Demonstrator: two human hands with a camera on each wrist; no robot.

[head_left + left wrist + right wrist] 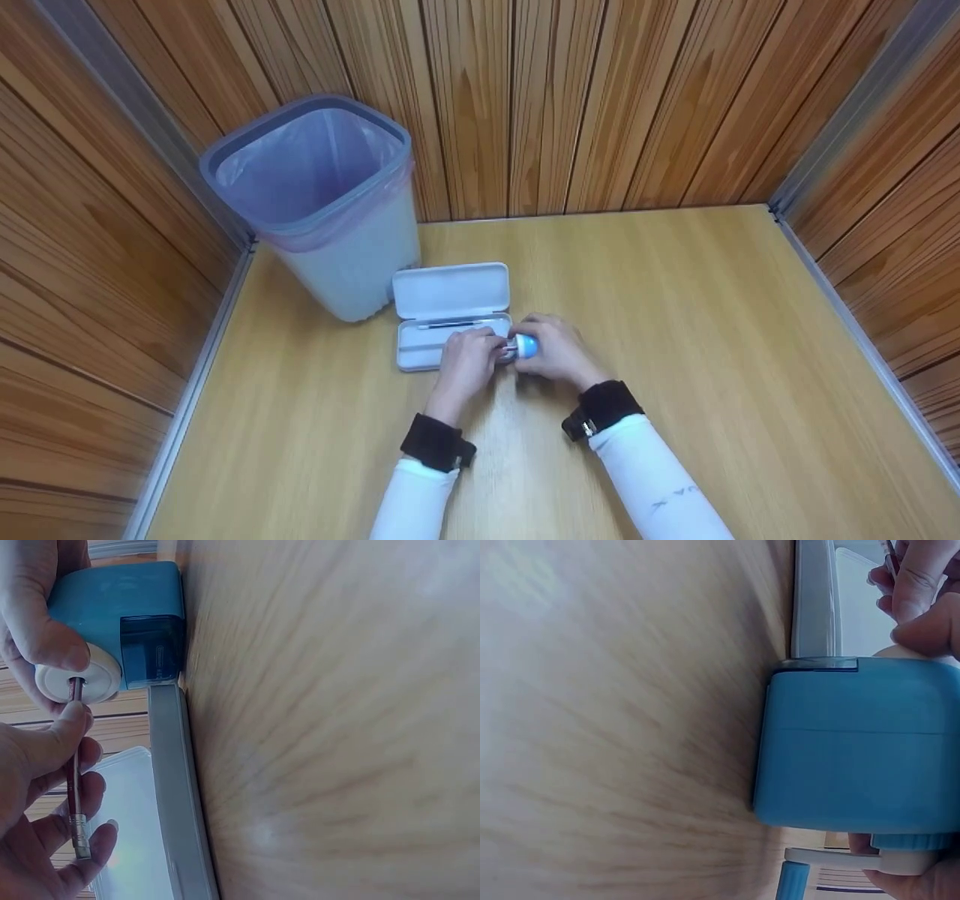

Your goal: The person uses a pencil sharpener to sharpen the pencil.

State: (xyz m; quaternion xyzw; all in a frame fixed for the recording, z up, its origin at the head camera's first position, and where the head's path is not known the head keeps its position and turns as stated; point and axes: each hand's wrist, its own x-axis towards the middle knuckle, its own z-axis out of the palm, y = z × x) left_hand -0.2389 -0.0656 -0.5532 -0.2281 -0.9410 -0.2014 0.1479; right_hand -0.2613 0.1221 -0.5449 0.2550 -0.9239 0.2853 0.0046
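Note:
A blue crank pencil sharpener (855,750) stands on the table beside the pencil case, its white round front (105,675) facing the left hand. My left hand (471,358) pinches a dark red pencil (73,787) with a metal ferrule, whose front end sits in the hole of that white front. With my right hand (555,351) I hold the sharpener's body, thumb on the white front and fingers round behind near the crank (832,859). A dark see-through shavings drawer (150,649) shows low on the sharpener. The open white pencil case (451,291) lies just left, holding one thin pen (450,325).
A waste bin (352,262) with a grey rim and a plastic liner stands behind the case at the back left. Wood-panelled walls (562,112) enclose the wooden table (675,315) at the back and sides.

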